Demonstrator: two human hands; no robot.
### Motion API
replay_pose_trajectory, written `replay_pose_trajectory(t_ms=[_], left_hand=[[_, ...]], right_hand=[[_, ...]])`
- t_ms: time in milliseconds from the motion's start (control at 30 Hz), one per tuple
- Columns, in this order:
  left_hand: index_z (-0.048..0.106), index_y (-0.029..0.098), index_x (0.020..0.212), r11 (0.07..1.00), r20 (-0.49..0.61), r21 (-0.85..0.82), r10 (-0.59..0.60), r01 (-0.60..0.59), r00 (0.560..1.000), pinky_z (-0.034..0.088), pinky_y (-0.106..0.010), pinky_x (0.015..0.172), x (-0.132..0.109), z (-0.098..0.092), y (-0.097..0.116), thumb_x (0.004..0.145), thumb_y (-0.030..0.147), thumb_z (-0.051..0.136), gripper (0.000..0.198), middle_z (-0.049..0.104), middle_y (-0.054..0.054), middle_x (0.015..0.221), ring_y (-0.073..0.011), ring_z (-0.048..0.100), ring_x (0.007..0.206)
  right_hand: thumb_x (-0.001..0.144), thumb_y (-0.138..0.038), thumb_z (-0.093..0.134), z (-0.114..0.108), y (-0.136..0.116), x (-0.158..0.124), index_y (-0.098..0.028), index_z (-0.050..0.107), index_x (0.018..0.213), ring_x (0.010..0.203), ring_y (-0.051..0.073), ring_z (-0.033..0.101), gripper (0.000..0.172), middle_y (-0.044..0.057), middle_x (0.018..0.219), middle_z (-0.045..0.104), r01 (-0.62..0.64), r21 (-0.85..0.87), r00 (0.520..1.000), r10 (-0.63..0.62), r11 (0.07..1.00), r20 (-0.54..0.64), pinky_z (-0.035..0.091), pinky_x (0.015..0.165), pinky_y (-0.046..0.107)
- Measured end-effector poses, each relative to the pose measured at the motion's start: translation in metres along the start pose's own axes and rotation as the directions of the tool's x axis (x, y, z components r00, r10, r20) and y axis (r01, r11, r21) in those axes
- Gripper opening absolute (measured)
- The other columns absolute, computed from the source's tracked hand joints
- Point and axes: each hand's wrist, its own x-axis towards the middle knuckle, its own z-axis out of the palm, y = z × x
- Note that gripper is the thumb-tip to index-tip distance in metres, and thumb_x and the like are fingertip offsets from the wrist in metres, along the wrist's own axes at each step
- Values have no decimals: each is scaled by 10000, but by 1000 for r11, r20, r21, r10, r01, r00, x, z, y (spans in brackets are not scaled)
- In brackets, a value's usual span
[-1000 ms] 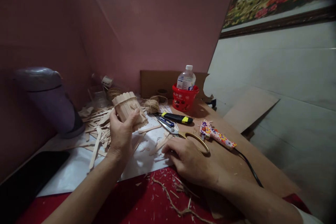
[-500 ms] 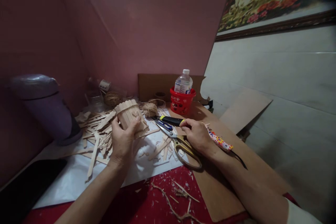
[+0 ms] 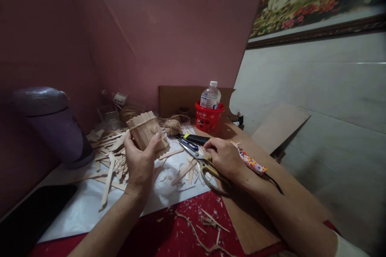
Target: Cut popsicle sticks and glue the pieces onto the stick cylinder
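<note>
My left hand (image 3: 140, 160) is wrapped round a holder made of craft sticks (image 3: 147, 132), tilted, with a band of twine around its upper part. The thumb presses on its front face. My right hand (image 3: 226, 156) is closed, thumb and curled fingers together, above the gold-handled scissors (image 3: 206, 166). Whatever its fingertips hold, if anything, is too small to make out. Just beyond them lie a black and yellow utility knife (image 3: 197, 139) and a small blue cutter (image 3: 188, 144). Loose craft sticks (image 3: 111, 148) are heaped left of the holder.
A red bucket (image 3: 208, 118) holding a plastic bottle (image 3: 211, 95) stands at the back, beside a twine ball (image 3: 172, 126). At left are a purple tumbler (image 3: 60, 132) and a dark flat object (image 3: 39, 209). A flower-patterned object (image 3: 251, 162) lies on the cardboard (image 3: 250, 225).
My left hand has turned and tilted the craft-stick holder, shifting it slightly left. My right hand has shifted slightly, with its fingertips a little lower and closer to the scissors.
</note>
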Motion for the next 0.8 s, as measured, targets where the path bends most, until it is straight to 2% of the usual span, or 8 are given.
replay_pose_trajectory(t_ms=[133,400,500,600,700,800], left_hand=[[499,215,1145,1000,20,3,16,-17,1000,555,-346,735,1,0,-2,633,284,742,571,607,-94,1107,-225,631,910],[484,203,1173,997,42,72,15,-18,999,561,-343,697,-1,-1,-8,634,323,750,613,614,-112,1082,-235,630,897],[495,201,1152,998,36,64,4,-6,999,561,-337,699,-2,-1,-8,624,306,758,599,619,-110,1063,-237,628,900],[503,206,1144,999,30,35,-26,25,999,567,-339,678,-3,-1,-7,607,280,765,602,617,-105,1060,-243,632,887],[504,199,1146,999,33,29,-43,42,999,568,-350,685,-4,0,-5,603,261,761,604,614,-105,1065,-246,634,879],[505,185,1141,996,12,24,-82,81,997,568,-355,687,-6,2,-1,591,241,762,609,625,-101,1042,-235,643,845]], right_hand=[[778,-107,531,-2,7,5,-203,674,766,748,213,630,172,64,807,717,-63,-145,998,64,987,-4,371,614,289],[788,-150,532,10,12,10,-204,694,740,695,219,628,177,80,755,716,-59,-278,997,69,959,25,326,564,297],[797,-112,503,7,13,11,-190,690,768,734,228,625,204,96,781,706,-62,-288,998,68,956,12,336,582,302],[861,-155,464,1,8,7,-179,674,853,846,229,609,212,106,878,690,-45,-264,999,46,963,0,363,655,304],[883,-270,497,-3,-1,1,-205,661,823,825,190,605,186,57,875,687,33,-209,997,-17,977,75,370,677,279],[820,-342,597,-6,-5,-5,-208,648,760,753,173,596,156,31,812,676,103,-164,980,-71,981,187,359,636,263]])
